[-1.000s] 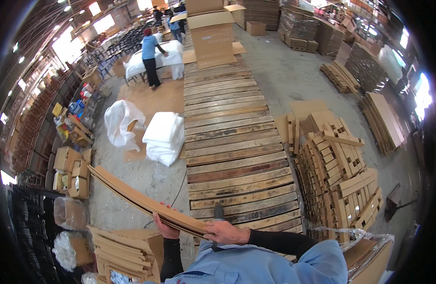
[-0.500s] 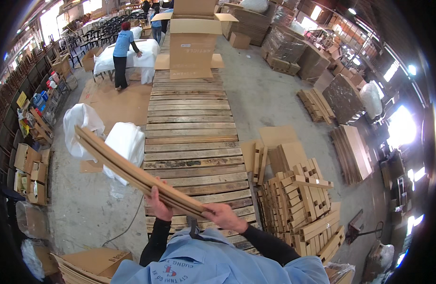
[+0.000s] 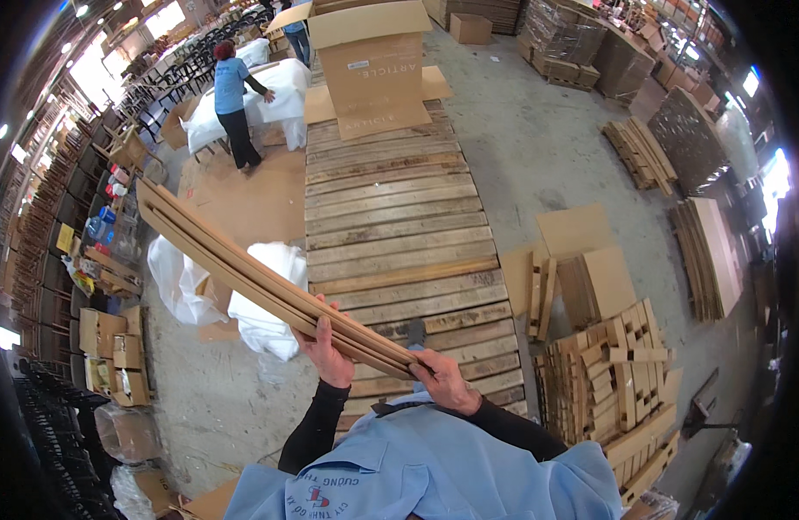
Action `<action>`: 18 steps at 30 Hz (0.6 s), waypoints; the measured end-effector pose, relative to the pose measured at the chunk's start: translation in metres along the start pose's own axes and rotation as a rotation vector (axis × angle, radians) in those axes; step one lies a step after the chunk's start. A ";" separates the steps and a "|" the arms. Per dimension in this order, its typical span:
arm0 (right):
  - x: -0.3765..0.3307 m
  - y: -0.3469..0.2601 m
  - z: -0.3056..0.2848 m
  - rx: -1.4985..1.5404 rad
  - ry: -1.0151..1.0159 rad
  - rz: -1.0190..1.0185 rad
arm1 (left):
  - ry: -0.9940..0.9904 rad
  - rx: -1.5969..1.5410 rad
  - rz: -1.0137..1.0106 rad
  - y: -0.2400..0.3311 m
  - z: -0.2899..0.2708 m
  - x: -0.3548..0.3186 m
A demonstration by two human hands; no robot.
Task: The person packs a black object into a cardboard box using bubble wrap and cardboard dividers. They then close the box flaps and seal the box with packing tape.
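Observation:
A long, narrow bundle of folded brown cardboard [image 3: 243, 270] slants across my front, its far end up to the left. My left hand [image 3: 330, 355] is closed around its lower side near the middle, thumb on the near face. At the near right end my right hand [image 3: 445, 381] grips the same cardboard. Below it runs a slatted wooden platform [image 3: 399, 234], and the bundle is held above its left edge. Farther along the slats stands a large open cardboard box [image 3: 373, 78] with its flaps spread.
Stacked cardboard pieces [image 3: 612, 373] stand on the floor at right. White wrapped bundles [image 3: 269, 295] lie at left. Beyond them a person in a blue shirt [image 3: 232, 95] leans over a white-covered table [image 3: 287, 91]. Wrapped stacks [image 3: 560, 48] stand at far right.
My view has turned and the surroundings have shifted in the picture. The cardboard's far end sits higher in the picture. Both hands keep hold of it.

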State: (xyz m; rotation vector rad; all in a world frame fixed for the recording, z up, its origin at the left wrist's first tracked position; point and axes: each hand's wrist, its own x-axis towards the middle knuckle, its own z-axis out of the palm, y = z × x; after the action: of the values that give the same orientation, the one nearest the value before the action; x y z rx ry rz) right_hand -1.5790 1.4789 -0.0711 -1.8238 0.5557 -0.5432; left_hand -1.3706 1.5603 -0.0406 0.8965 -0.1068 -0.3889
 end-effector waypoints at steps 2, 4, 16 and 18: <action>0.067 0.007 -0.019 -0.052 0.005 -0.083 | 0.034 0.033 0.052 -0.008 0.030 0.052; 0.133 0.004 -0.038 0.012 -0.060 -0.028 | 0.108 0.118 0.134 -0.012 0.045 0.096; 0.470 0.064 -0.098 0.113 -0.209 0.181 | 0.187 0.053 0.098 -0.080 0.156 0.365; 0.532 0.072 -0.104 0.248 -0.206 0.281 | 0.156 0.060 0.114 -0.105 0.170 0.433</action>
State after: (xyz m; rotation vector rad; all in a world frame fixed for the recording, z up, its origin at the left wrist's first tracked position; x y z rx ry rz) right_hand -1.2333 1.0560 -0.0575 -1.5130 0.5652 -0.2191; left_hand -1.0429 1.2139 -0.0463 0.9724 -0.0264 -0.2096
